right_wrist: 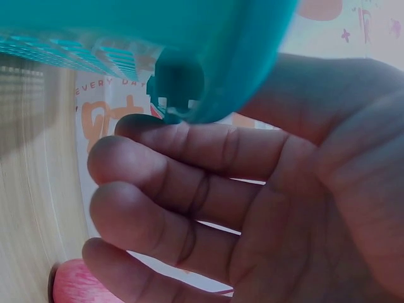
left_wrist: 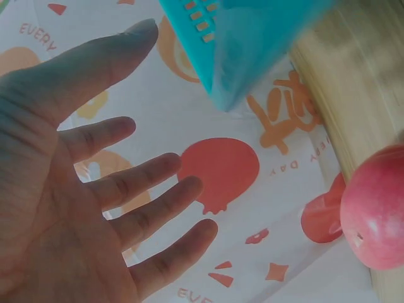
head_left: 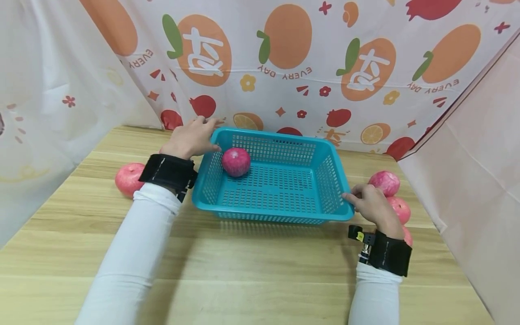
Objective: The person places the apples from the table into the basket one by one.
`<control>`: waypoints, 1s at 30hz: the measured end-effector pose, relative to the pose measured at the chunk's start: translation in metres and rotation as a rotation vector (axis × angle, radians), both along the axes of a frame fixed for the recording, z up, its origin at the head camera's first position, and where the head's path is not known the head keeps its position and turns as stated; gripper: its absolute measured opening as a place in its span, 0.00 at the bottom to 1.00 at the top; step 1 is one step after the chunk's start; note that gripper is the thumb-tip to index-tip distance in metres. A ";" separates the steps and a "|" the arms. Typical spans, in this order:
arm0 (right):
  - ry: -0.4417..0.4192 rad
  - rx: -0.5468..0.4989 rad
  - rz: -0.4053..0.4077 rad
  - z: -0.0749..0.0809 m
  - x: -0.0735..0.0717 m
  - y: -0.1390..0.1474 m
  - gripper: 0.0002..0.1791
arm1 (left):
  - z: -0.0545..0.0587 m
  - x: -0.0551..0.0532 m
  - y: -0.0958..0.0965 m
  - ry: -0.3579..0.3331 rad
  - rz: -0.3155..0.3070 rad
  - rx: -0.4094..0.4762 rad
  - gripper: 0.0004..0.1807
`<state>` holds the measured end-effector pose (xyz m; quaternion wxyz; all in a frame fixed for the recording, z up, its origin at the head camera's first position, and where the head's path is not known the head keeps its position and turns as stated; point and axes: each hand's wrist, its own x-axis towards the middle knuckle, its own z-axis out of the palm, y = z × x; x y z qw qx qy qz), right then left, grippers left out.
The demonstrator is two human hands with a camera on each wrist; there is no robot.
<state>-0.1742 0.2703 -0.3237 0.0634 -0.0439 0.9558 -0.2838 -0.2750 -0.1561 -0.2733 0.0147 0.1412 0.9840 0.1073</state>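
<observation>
In the basket [head_left: 272,186] sits one pink fruit [head_left: 236,162].

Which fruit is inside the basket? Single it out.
The deep-pink fruit in the left end of the blue basket; the other visible fruits lie outside it, on the table.

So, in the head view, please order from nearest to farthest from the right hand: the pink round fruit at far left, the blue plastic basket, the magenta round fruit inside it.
1. Blue plastic basket: right rim held by right hand.
2. Magenta round fruit: basket's left end.
3. Pink round fruit: far left.
</observation>
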 end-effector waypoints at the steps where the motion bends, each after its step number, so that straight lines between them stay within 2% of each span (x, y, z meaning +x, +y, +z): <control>1: 0.003 0.001 0.001 0.000 0.000 0.000 0.17 | -0.001 0.000 -0.001 0.001 0.003 0.003 0.44; 10: -0.010 0.005 -0.008 0.000 -0.001 0.000 0.17 | -0.011 0.002 -0.008 -0.012 0.007 0.048 0.42; 30: -0.006 0.007 -0.008 -0.001 -0.001 0.001 0.19 | -0.017 0.000 -0.024 -0.043 0.045 0.099 0.46</control>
